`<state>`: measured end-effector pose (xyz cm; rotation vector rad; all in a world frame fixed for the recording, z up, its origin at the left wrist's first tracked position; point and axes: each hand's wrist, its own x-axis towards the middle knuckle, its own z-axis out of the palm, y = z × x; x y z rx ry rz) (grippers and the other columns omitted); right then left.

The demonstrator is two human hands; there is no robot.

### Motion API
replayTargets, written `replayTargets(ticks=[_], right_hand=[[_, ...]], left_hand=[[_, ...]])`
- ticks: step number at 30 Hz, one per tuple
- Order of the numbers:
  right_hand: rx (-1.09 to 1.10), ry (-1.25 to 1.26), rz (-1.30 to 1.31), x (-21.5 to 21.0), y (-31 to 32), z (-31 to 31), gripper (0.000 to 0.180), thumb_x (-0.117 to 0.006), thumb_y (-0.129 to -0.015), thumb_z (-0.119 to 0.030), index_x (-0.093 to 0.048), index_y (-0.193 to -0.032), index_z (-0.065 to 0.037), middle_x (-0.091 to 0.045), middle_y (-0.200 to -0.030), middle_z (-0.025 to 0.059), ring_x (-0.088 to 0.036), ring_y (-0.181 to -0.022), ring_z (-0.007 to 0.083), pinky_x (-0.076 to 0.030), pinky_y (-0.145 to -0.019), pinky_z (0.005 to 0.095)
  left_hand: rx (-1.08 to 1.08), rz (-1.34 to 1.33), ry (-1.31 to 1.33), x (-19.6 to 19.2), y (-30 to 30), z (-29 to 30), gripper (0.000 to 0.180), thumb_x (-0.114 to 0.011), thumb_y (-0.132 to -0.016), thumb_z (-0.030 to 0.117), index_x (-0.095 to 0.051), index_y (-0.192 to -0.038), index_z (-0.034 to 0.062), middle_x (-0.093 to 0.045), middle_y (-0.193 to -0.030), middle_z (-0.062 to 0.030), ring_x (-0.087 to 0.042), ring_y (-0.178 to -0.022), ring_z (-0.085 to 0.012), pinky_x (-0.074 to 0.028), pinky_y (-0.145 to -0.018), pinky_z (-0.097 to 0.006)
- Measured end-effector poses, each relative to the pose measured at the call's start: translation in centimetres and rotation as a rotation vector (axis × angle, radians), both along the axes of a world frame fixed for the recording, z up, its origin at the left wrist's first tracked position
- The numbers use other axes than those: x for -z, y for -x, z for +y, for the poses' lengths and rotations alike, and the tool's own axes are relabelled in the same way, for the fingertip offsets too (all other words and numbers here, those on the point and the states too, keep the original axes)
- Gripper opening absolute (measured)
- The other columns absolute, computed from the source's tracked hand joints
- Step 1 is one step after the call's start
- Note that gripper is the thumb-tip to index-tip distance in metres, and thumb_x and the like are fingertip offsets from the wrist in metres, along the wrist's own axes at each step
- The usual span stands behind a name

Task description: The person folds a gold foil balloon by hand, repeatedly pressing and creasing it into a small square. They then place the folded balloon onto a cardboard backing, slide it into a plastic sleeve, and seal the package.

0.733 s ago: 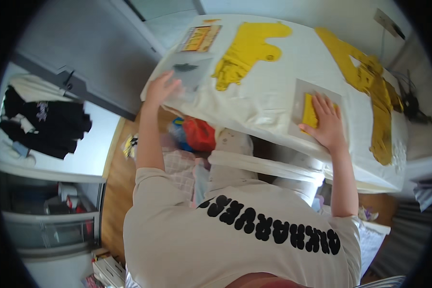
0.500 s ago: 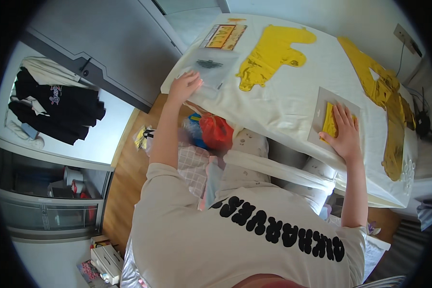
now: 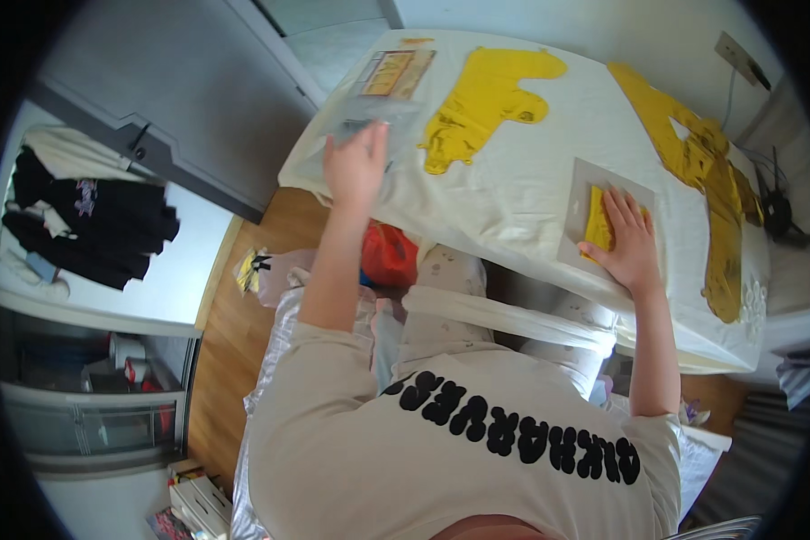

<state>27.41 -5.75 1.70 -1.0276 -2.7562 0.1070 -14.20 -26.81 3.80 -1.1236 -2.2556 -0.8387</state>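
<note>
My left hand (image 3: 358,164), fingers stretched out and slightly blurred, is over a clear plastic bag (image 3: 328,148) at the table's left side; I cannot tell whether it touches the bag. A printed card in yellow and brown (image 3: 398,74) lies just beyond. My right hand (image 3: 625,236) rests flat, fingers and thumb spread, on a folded piece of gold foil (image 3: 598,220). Under the foil is a grey rectangular sheet (image 3: 587,184). Between my hands, farther back, lies a flat, uninflated gold foil balloon (image 3: 481,99). More gold foil (image 3: 722,207), long and creased, stretches along the right side.
A white cloth covers the table (image 3: 522,193). A wall socket (image 3: 738,58) and cables are behind its right end. To the left are a grey door (image 3: 171,81) and hanging dark clothes (image 3: 85,202). A red bag (image 3: 389,255) sits below the table edge.
My left hand has lifted from the bag's near edge and moved slightly right and inward over it. My right hand stays on the folded foil. The whole view has shifted a little.
</note>
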Motion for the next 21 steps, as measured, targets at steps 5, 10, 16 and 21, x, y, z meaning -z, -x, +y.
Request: replayTargets(ticks=[5,10,16,21], right_hand=[[-0.033,0.011,0.042,0.3,0.2,0.1,0.103,-0.073,-0.079,-0.066,-0.041,-0.158,-0.008,-0.038,-0.165,0.0116,-0.029,-0.155,0.0341,-0.020,-0.126,0.0541],[0.001,0.039,0.021,0.2,0.2,-0.1,0.105,-0.073,-0.079,-0.068,-0.039,-0.159,-0.010,-0.037,-0.166,0.0098,-0.028,-0.156,0.0316,-0.018,-0.127,0.0526],[-0.002,0.012,0.008,0.2,0.2,0.0,0.106,-0.071,-0.079,-0.071,-0.039,-0.160,-0.011,-0.037,-0.166,0.0092,-0.028,-0.156,0.0312,-0.018,-0.127,0.0522],[0.028,0.035,0.009,0.4,0.0,0.2,0.106,-0.070,-0.080,-0.072,-0.039,-0.160,-0.011,-0.037,-0.166,0.0097,-0.028,-0.155,0.0321,-0.018,-0.127,0.0528]], left_hand=[[0.045,0.148,0.335,1.4,-14.3,3.7,0.066,-0.052,-0.099,0.065,-0.068,-0.134,0.0114,-0.075,-0.099,-0.0138,-0.069,-0.089,-0.0328,-0.046,-0.087,-0.049],[0.224,0.008,0.652,-1.8,-17.1,4.4,0.066,-0.054,-0.098,0.063,-0.064,-0.139,0.0121,-0.070,-0.118,-0.0125,-0.068,-0.101,-0.0299,-0.046,-0.088,-0.047],[1.011,-0.048,0.431,1.8,-9.0,8.4,0.040,-0.060,-0.100,0.029,-0.066,-0.140,0.0228,-0.064,-0.134,-0.0073,-0.059,-0.123,-0.0284,-0.041,-0.105,-0.046],[1.050,-0.078,0.672,1.3,-12.0,7.8,0.042,-0.058,-0.100,0.025,-0.064,-0.141,0.0248,-0.051,-0.151,-0.0079,-0.044,-0.140,-0.0283,-0.031,-0.117,-0.046]])
